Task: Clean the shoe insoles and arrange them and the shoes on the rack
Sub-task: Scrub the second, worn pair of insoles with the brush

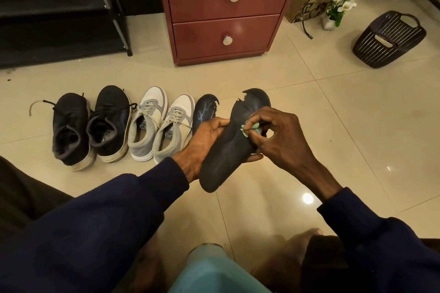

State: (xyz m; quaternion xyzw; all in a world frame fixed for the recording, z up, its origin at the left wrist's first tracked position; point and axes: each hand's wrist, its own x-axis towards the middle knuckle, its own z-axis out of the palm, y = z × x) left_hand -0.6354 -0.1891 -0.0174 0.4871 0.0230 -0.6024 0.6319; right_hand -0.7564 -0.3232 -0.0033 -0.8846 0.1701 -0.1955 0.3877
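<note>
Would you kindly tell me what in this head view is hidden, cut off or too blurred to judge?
All in the head view:
- Cloth: mostly hidden in the pinch of the right hand.
- Floor insole: heel end behind the left hand.
- Rack: cut off by the top and left edges.
- Teal object: blurred, cut by the bottom edge; unidentifiable.

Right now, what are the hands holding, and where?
Left hand grips the black insole around its middle; right hand pinches a green cloth against it.
</note>
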